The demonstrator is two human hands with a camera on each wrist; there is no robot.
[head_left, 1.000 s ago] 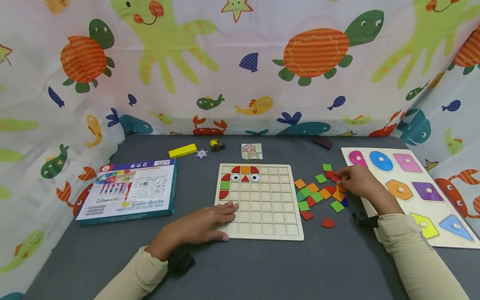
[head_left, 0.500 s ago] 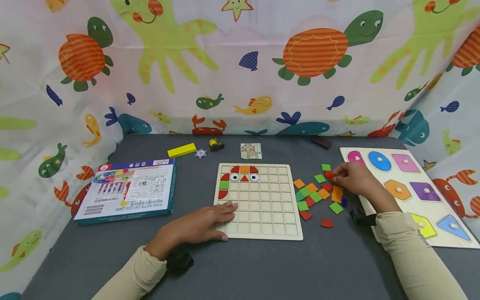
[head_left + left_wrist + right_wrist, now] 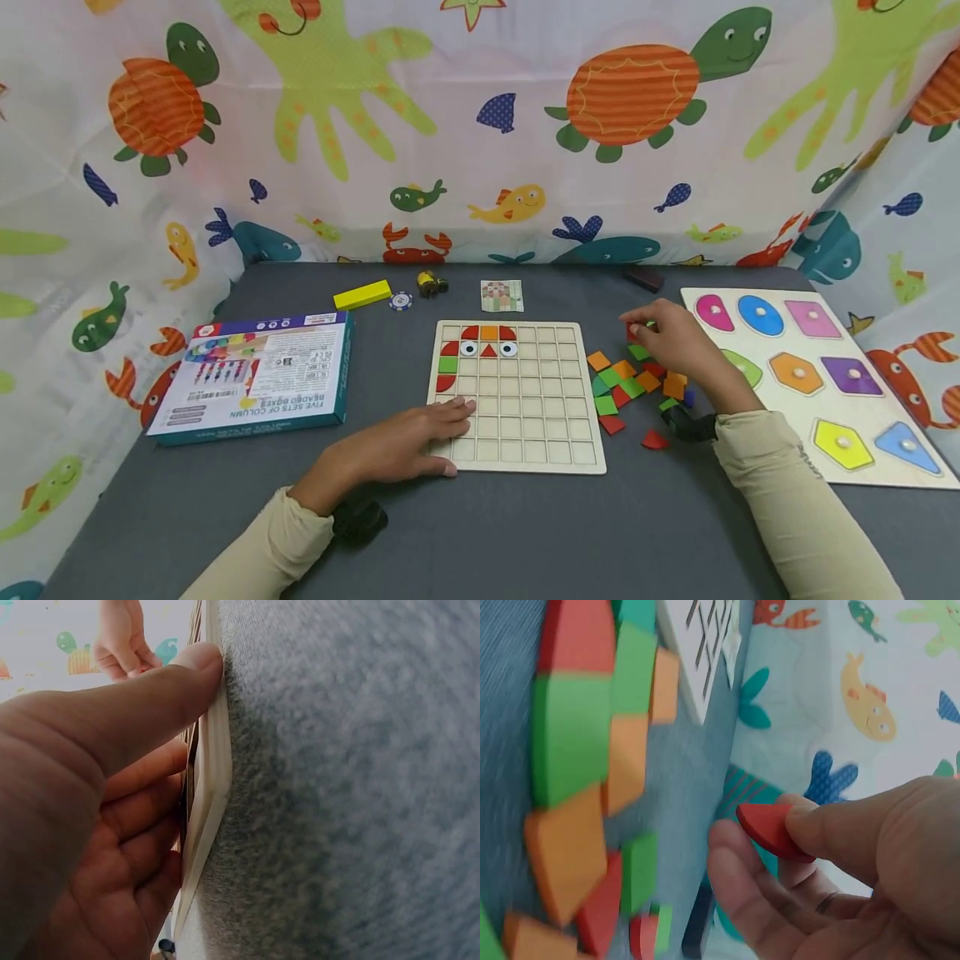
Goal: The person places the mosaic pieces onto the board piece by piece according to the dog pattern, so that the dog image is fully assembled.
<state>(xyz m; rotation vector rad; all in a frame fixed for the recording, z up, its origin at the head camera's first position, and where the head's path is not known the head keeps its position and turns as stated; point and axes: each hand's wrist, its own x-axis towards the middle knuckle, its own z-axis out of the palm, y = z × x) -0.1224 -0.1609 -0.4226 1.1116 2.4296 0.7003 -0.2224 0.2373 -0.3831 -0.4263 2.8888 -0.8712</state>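
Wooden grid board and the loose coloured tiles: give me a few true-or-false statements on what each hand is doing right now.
1. The right hand pinches a red curved tile. True.
2. The left hand rests flat on the wooden grid board, at its near left corner. True.
3. The grid board is completely filled with tiles. False: only a few tiles sit in its top left cells; most cells are bare.
4. The pile of loose coloured tiles lies left of the grid board. False: it lies to the right, between the grid board and the wooden shape puzzle board.
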